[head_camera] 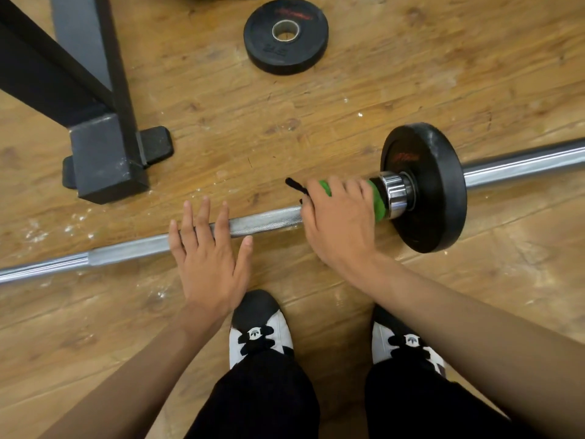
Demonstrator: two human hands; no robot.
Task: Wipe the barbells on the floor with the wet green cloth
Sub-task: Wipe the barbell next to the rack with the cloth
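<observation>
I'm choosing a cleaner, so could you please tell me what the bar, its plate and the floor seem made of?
The bar: bright metal, likely chromed steel, judging by sharp reflections and knurled grip. The plate: matte black, probably rubber-coated, scuffed along the rim. The floor: wood-look planks with grain and knots; timber or laminate, I cannot tell.

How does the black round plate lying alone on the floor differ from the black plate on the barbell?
The loose black round weight plate lies flat on the wooden floor; the mounted black plate stands on edge on the steel barbell. The loose plate's hole is open; the mounted plate's holds the bar. No hand is near the loose plate; the right hand grips the green cloth beside the mounted plate. Both are black with red lettering.
</observation>
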